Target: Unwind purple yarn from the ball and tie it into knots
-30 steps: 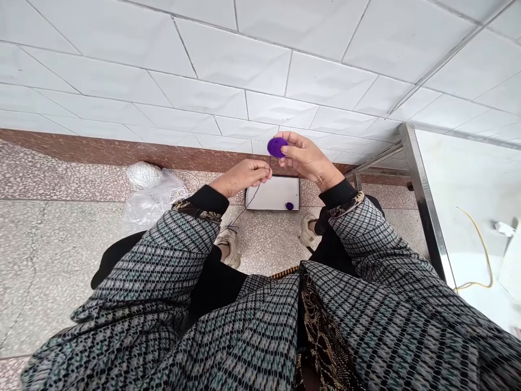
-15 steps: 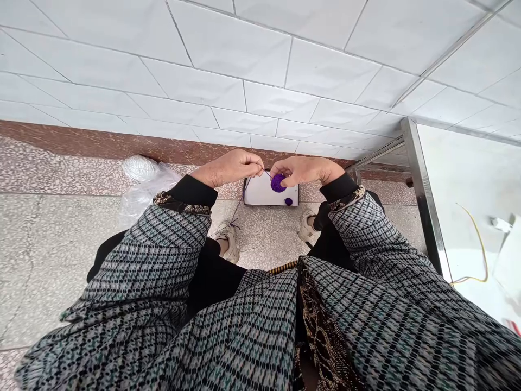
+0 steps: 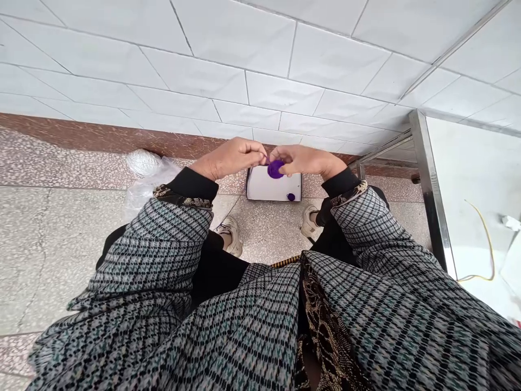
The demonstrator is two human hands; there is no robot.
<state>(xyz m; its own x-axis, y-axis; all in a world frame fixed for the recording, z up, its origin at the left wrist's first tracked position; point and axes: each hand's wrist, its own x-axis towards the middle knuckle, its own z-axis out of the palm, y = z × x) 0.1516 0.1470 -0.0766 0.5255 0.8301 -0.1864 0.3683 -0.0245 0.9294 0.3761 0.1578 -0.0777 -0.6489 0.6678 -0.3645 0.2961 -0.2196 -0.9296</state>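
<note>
A ball of purple yarn (image 3: 275, 169) sits in the fingers of my right hand (image 3: 307, 162), which are closed around its right side. Just left of it, my left hand (image 3: 234, 157) pinches the purple yarn strand (image 3: 266, 159) that leads to the ball. The two hands are close together, fingertips nearly meeting. Under them on the floor lies a shallow white box (image 3: 260, 187) with dark edges. A smaller purple yarn ball (image 3: 291, 197) rests in its lower right corner.
On the floor to the left are a ball of white yarn (image 3: 143, 162) and a clear plastic bag (image 3: 140, 190). A white tiled wall (image 3: 211, 81) rises ahead. At right stands a metal-framed table (image 3: 433, 187) with a yellow cord (image 3: 488, 239). My shoes flank the box.
My right hand has brought the purple yarn ball down from its raised position, level with my left hand. The left hand first moved left, and the strand between the hands is now very short.
</note>
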